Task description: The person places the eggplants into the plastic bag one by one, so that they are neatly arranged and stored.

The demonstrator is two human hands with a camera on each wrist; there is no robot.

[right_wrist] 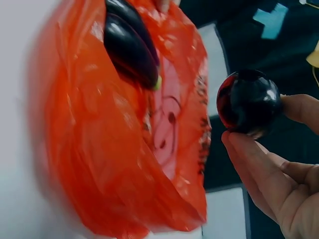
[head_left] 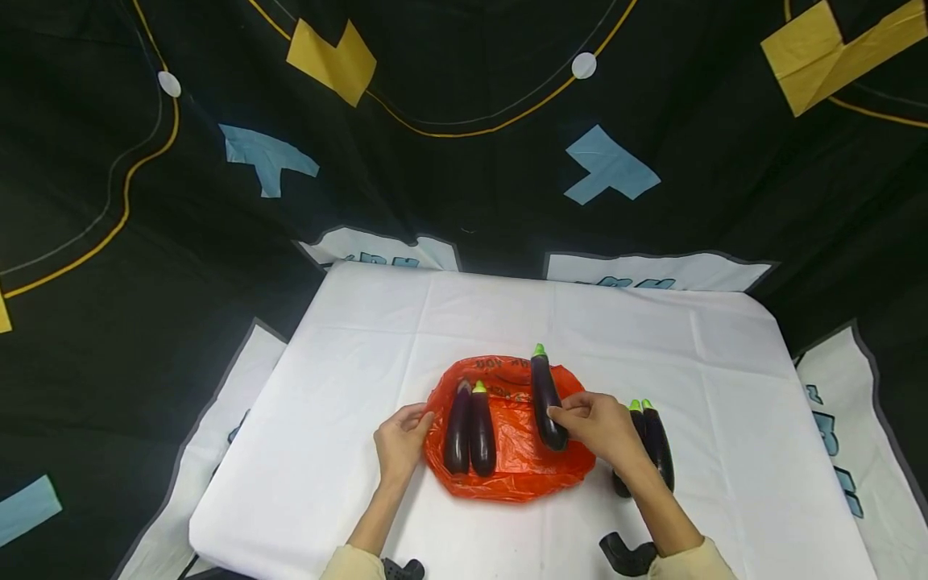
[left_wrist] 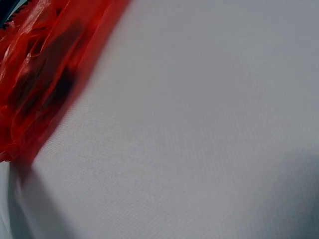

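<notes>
**My right hand point(head_left: 600, 423) pinches an eggplant point(head_left: 542, 395) above the red bag point(head_left: 522, 455)**

My right thumb and fingers are clamped on the eggplant near its rounded dark end; its green tip points away from me. It is held over the right part of the bag's open mouth, and my right wrist view shows it clear of the plastic. My left hand point(head_left: 403, 439) pinches the bag's rim on the left side.

Inside the bag, toward the left, a pair of eggplants point(head_left: 482, 435) lies side by side. Just right of the bag, two more eggplants point(head_left: 660, 455) lie on the white table point(head_left: 725, 362), partly hidden by my right arm. Nearer me, a curved black object point(head_left: 625, 557) sits by my right sleeve point(head_left: 692, 561), and a second black object point(head_left: 408, 570) by my left sleeve point(head_left: 354, 564). Beyond the table hangs black cloth point(head_left: 464, 193) with blue and yellow patches.
</notes>
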